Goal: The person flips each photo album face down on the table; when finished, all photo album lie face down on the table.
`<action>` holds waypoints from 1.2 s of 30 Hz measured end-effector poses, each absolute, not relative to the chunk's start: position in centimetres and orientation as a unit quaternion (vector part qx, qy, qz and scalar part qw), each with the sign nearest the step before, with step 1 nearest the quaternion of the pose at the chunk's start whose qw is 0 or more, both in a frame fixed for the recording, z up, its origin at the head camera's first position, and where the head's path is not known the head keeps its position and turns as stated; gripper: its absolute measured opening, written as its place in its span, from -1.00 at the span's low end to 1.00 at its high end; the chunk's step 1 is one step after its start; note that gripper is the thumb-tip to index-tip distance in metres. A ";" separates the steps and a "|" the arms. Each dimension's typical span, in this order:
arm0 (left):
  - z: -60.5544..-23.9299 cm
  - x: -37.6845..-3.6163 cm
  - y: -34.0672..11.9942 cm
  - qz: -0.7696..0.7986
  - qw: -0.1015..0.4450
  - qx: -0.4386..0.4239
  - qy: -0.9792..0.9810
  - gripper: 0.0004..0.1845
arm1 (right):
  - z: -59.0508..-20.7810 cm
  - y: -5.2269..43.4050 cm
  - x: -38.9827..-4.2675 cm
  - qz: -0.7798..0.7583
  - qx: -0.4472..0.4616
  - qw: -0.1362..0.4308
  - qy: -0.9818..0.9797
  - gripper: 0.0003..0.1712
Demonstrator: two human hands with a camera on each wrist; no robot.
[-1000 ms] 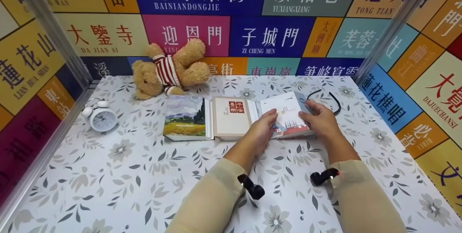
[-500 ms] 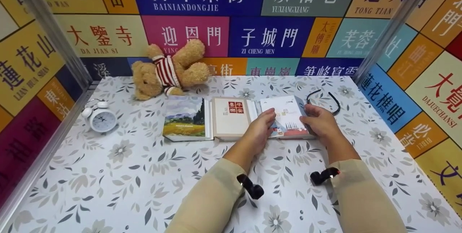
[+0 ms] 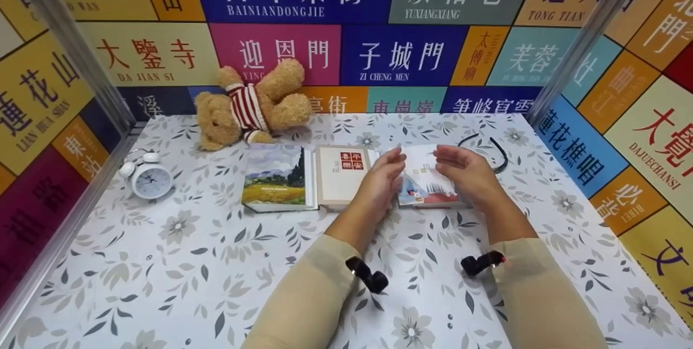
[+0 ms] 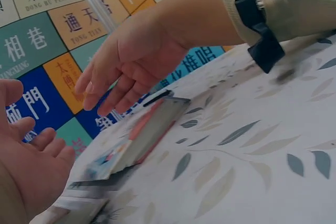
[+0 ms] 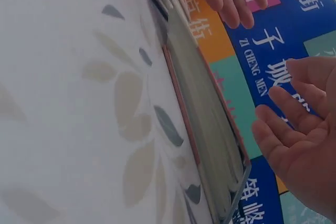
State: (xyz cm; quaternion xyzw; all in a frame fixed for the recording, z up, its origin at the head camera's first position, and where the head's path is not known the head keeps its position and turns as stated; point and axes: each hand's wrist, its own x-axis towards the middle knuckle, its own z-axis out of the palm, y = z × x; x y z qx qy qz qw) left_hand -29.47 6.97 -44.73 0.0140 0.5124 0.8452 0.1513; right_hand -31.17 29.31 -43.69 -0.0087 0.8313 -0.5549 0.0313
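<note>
A white book (image 3: pixel 425 189) with a red and blue lower edge lies flat on the table, the rightmost of three books in a row. My left hand (image 3: pixel 378 181) is raised over its left side, and my right hand (image 3: pixel 470 176) over its right side. Both have relaxed, slightly bent fingers and hold nothing. In the left wrist view a gap shows between the right hand (image 4: pixel 139 61) and the book (image 4: pixel 142 137). Left of it lie a beige book (image 3: pixel 337 178) with red squares and a book with a landscape painting cover (image 3: pixel 275 176).
A teddy bear (image 3: pixel 249 108) in a striped shirt lies behind the books against the wall. A white alarm clock (image 3: pixel 151 180) stands at the left. Behind my right hand lies a black headband (image 3: pixel 501 154). The table (image 3: pixel 216 273) has a leaf-patterned cover.
A second ago both hands held the white book by its sides, with its right side tilted up. It was laid flat, then the hands let go and lifted off it.
</note>
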 end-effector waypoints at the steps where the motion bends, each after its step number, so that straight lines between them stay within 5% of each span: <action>1: -44.6 -29.6 6.6 0.842 0.135 0.022 0.522 -0.39 | -43.5 28.8 -31.0 -0.555 -0.018 0.028 0.831 -0.39; 7: -44.3 -30.3 3.3 0.799 0.035 0.043 0.599 -0.40 | -42.8 24.9 -30.6 -0.597 -0.064 0.016 0.799 -0.44; 22: -44.1 -31.2 -4.0 0.809 0.007 0.000 0.588 -0.45 | -43.2 16.6 -32.9 -0.614 -0.071 0.042 0.785 -0.52; 36: -45.3 -32.6 -6.1 0.754 -0.048 -0.067 0.651 -0.40 | -45.6 15.5 -34.2 -0.623 -0.077 0.043 0.778 -0.46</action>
